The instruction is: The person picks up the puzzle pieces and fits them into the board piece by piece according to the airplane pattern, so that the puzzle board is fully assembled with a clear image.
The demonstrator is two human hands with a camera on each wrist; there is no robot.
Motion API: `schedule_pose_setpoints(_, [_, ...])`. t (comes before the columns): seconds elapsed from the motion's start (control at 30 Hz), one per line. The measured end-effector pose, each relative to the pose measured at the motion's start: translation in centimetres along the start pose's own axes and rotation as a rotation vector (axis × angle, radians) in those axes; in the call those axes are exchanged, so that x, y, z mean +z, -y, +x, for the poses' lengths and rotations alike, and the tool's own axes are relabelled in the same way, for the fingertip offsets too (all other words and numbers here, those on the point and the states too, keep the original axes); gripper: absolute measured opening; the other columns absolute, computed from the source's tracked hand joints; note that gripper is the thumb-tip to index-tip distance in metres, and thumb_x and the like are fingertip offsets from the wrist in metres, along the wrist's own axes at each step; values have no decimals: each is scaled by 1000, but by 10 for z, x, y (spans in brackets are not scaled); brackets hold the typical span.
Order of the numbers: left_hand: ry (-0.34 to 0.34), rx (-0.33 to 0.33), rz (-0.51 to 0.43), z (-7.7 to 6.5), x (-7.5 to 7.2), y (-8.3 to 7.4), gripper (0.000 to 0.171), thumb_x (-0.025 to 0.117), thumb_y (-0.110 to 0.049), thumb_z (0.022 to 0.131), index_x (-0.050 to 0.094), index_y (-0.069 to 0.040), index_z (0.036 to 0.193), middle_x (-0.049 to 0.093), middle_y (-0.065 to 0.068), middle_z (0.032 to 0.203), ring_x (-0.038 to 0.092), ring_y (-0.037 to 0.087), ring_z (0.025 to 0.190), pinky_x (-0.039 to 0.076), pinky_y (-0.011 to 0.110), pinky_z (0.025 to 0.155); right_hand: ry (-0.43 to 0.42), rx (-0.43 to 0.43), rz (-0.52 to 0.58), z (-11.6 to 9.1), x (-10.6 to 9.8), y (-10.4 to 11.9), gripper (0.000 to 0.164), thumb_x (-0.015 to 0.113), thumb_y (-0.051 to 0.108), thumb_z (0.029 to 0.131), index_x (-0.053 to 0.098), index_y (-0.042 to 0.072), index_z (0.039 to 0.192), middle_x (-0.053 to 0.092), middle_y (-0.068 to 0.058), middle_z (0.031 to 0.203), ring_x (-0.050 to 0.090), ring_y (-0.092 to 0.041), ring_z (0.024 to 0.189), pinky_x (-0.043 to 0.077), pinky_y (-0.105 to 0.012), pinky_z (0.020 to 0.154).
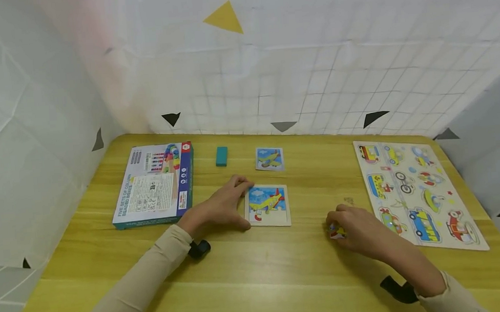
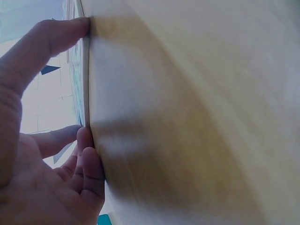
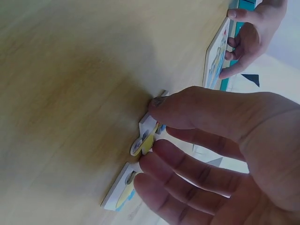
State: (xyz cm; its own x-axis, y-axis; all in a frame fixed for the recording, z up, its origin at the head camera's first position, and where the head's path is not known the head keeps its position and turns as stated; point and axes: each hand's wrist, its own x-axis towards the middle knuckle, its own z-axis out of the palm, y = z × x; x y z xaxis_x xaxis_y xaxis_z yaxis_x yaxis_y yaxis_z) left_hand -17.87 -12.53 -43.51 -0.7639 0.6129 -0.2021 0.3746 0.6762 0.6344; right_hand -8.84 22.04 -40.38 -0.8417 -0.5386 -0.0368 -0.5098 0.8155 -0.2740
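Observation:
A small airplane puzzle board (image 1: 266,206) lies at the table's middle. My left hand (image 1: 241,204) holds its left edge, the thumb near the front corner and the fingers (image 2: 89,154) against the side. To the right, my right hand (image 1: 337,226) pinches a small colourful puzzle piece (image 3: 144,138) between thumb and fingers, low on the tabletop. A second loose piece (image 3: 119,192) lies just beside it. In the right wrist view the left hand (image 3: 251,35) shows in the distance on the board (image 3: 215,58).
A large vehicle puzzle board (image 1: 416,192) lies at the right. At the back left sits a bead-toy box (image 1: 155,183), with a teal block (image 1: 221,156) and a small airplane picture card (image 1: 270,158) behind the puzzle. White sheet walls enclose the wooden table (image 1: 259,277).

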Motion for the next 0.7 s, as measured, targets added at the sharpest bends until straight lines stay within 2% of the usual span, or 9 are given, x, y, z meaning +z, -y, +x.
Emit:
schedule_pose_setpoints(0.4, [9, -5, -12, -2, 0, -2, 104, 90, -36, 69, 34, -16, 155, 28, 1, 150, 41, 18, 125, 36, 37, 110, -15, -13, 40, 2, 5, -4, 29, 89, 12, 72, 71, 14, 94, 60, 3, 87, 53, -8, 73, 49, -31, 63])
schedule_pose_setpoints(0.7, [-3, 8, -14, -2, -1, -2, 104, 90, -34, 69, 35, -15, 155, 30, 3, 149, 42, 19, 124, 37, 38, 110, -85, -70, 20, 7, 4, 2, 33, 88, 9, 70, 72, 13, 99, 63, 2, 92, 57, -11, 79, 51, -33, 67])
